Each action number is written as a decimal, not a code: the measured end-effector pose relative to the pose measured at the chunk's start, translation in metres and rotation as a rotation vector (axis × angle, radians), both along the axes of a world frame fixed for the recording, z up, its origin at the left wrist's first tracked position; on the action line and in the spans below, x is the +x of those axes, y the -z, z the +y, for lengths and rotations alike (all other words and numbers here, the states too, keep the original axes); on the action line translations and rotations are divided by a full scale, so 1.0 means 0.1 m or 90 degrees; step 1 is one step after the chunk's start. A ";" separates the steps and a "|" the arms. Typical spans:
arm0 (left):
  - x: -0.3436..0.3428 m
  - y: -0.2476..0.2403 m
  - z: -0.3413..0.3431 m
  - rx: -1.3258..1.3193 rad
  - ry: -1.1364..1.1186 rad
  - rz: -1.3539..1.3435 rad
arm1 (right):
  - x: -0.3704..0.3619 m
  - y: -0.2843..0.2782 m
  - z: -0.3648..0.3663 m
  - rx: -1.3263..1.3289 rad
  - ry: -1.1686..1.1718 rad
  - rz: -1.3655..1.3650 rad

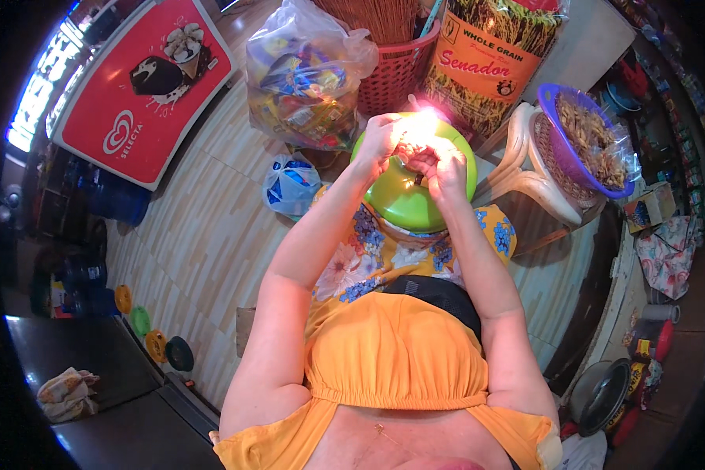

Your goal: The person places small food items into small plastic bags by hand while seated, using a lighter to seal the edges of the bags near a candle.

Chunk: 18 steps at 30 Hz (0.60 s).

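Observation:
My left hand (pixel 380 142) and my right hand (pixel 445 168) meet above a round, bright green plastic surface (pixel 395 200) in front of my lap. The fingers of both are bent and pinched together. A glaring light (pixel 426 119), like a small flame, shines just beyond my fingertips and washes out that spot. What the fingers hold is lost in the glare. A small dark mark with an orange glint shows on the green surface below my hands. Flower-patterned yellow cloth (pixel 368 243) covers my legs.
Beyond my hands stand a clear bag of colourful packets (pixel 305 90), a pink basket (pixel 389 82) and a rice sack (pixel 482 66). At right, a purple basin (pixel 556 129) of bagged brown pieces rests by a rattan chair (pixel 517 160). A blue-and-white bag (pixel 290 186) lies left.

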<state>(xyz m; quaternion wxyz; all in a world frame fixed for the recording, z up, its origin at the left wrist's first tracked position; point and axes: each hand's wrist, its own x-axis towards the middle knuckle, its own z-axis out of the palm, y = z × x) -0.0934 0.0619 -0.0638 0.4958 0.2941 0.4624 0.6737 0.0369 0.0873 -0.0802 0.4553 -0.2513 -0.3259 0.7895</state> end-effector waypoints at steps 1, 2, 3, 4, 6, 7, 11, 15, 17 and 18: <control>0.01 0.02 0.01 0.005 0.000 -0.013 | 0.01 0.01 0.01 0.003 -0.001 0.001; 0.03 0.00 0.01 0.010 0.002 -0.026 | 0.02 0.01 0.02 0.004 0.000 0.004; 0.04 0.00 0.02 0.015 0.003 -0.040 | 0.02 0.01 0.02 0.004 0.002 0.007; 0.05 0.01 0.03 0.012 0.008 -0.027 | 0.03 0.01 0.03 0.004 0.003 0.011; 0.03 0.02 0.03 0.007 0.013 0.001 | 0.03 0.03 0.02 0.012 0.004 0.022; 0.03 0.03 0.04 0.011 0.014 0.007 | 0.04 0.03 0.01 0.015 0.004 0.027; 0.05 0.02 0.04 0.024 0.021 0.021 | 0.06 0.00 0.00 0.016 0.004 0.017; 0.09 0.00 0.04 0.020 0.030 0.013 | 0.09 0.01 0.02 0.004 -0.002 0.012; 0.08 0.02 0.07 0.022 0.029 0.014 | 0.10 0.01 0.02 0.004 -0.002 0.010; 0.07 0.04 0.07 0.023 0.028 0.015 | 0.10 0.00 0.01 0.005 -0.003 0.011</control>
